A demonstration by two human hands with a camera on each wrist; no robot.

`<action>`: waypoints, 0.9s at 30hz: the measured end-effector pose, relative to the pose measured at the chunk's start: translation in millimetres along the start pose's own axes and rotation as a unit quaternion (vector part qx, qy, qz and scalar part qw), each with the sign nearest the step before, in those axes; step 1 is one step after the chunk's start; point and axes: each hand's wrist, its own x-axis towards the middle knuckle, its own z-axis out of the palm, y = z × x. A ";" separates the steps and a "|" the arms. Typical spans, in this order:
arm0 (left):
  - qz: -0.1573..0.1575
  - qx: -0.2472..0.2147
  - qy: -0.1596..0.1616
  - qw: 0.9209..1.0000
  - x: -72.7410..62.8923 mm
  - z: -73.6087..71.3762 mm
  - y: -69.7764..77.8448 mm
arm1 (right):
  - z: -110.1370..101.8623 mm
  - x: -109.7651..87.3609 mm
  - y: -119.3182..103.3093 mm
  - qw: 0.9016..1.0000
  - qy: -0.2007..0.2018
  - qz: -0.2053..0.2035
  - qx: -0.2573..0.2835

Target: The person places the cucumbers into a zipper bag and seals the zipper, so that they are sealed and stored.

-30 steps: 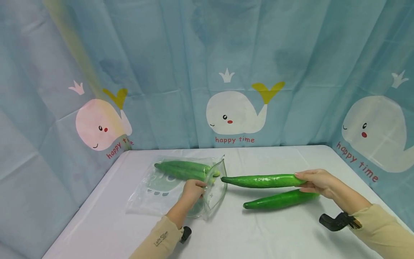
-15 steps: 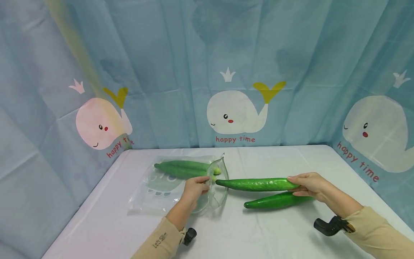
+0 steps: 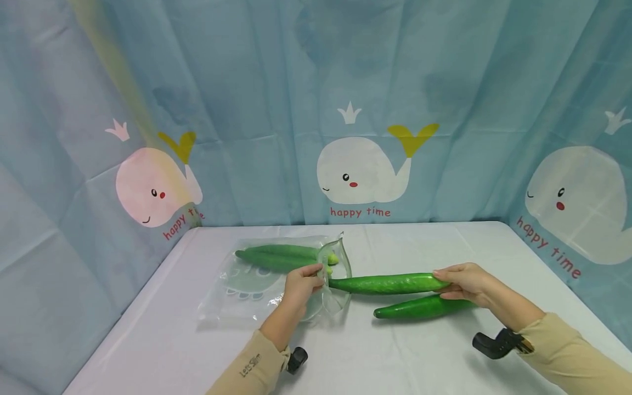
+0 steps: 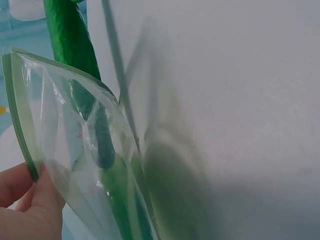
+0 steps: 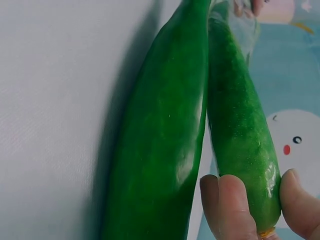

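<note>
My left hand (image 3: 302, 285) pinches the rim of a clear zip bag (image 4: 65, 130) with a green-edged mouth, holding that mouth apart toward the right. Two cucumbers (image 3: 276, 257) lie inside the bag, their yellowish ends near the opening. With thumb and fingers my right hand (image 3: 461, 282) grips the stem end of another cucumber (image 3: 390, 283), which is raised level over the table. Its dark tip is within the bag's mouth, seen through the plastic in the left wrist view. One more cucumber (image 3: 419, 308) rests on the table just in front, large in the right wrist view.
Everything is on a table with a white cloth (image 3: 395, 362). Blue curtains (image 3: 266, 109) printed with whales enclose the back and both sides. Black wrist cameras (image 3: 494, 344) hang at both sleeves.
My right hand has moved left with its cucumber, and the tip has gone from just outside the bag's mouth to inside it. My left hand has shifted slightly right and up with the rim.
</note>
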 end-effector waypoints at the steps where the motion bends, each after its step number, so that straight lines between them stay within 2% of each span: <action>1: -0.001 -0.001 0.001 1.000 -0.2 0.0 0.0 | 1.3 0.4 -0.5 1.000 -0.001 0.001 -0.002; 24: -0.006 -0.020 0.012 1.000 -2.0 3.1 -4.5 | 35.0 14.5 -5.0 1.000 -0.018 0.015 -0.003; 27: -0.006 -0.019 0.011 1.000 -2.4 3.4 -4.3 | 37.6 17.0 -3.8 0.999 -0.033 0.008 -0.001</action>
